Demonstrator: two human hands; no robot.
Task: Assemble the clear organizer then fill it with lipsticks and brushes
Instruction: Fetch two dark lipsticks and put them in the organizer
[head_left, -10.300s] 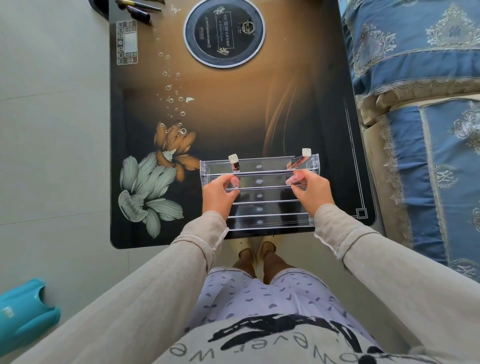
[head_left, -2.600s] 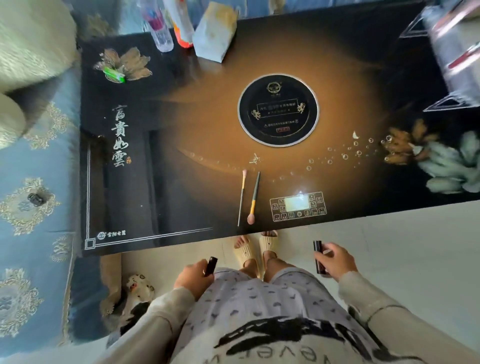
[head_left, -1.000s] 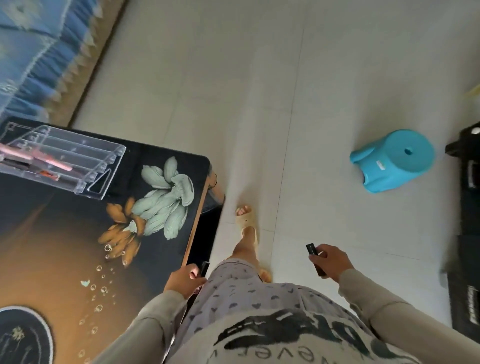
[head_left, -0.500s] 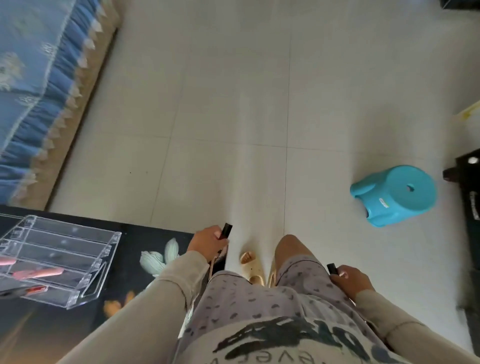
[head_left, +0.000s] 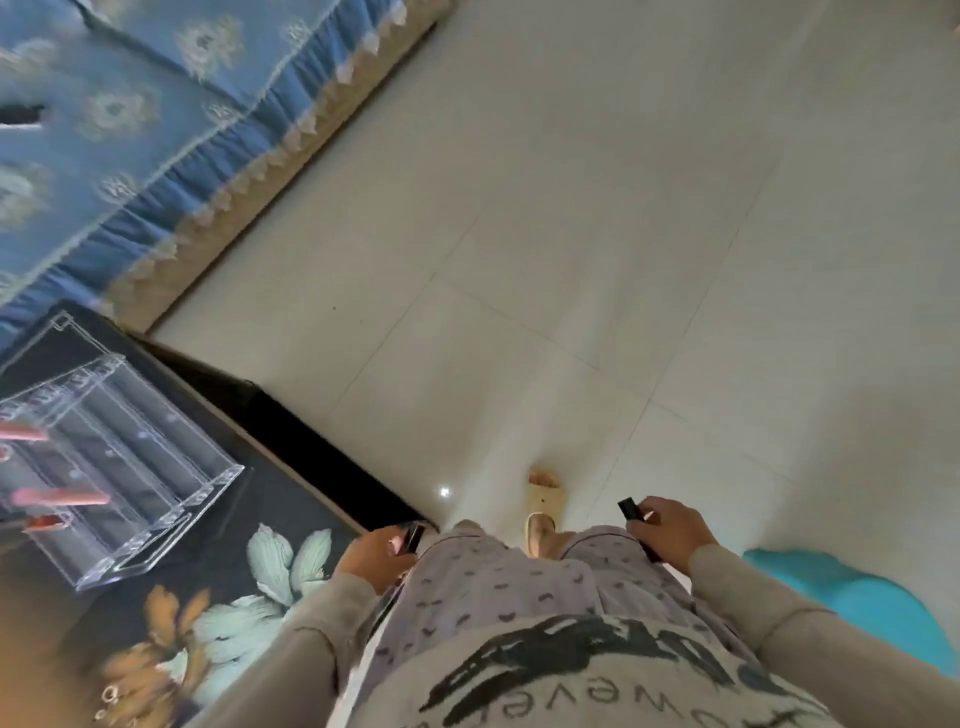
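The clear stepped organizer (head_left: 156, 467) stands on the black table (head_left: 218, 561) at the left, with pink lipsticks (head_left: 60, 498) lying in its rows. My left hand (head_left: 375, 558) hangs by my hip at the table's corner, closed around a black lipstick (head_left: 414, 536). My right hand (head_left: 667, 532) is at my other side, away from the table, gripping a second black lipstick (head_left: 628, 509). No brushes are in view.
A blue sofa with a fringed cover (head_left: 156, 130) runs along the upper left. A turquoise plastic stool (head_left: 852, 597) sits on the tiled floor (head_left: 571, 234) behind my right arm. My slippered foot (head_left: 543, 499) steps on the tiles beside the table's end.
The view has swung as I walk around the table's end; the organizer now lies closer at my left and the stool has slid behind my right arm. Both hands still hold their lipsticks.
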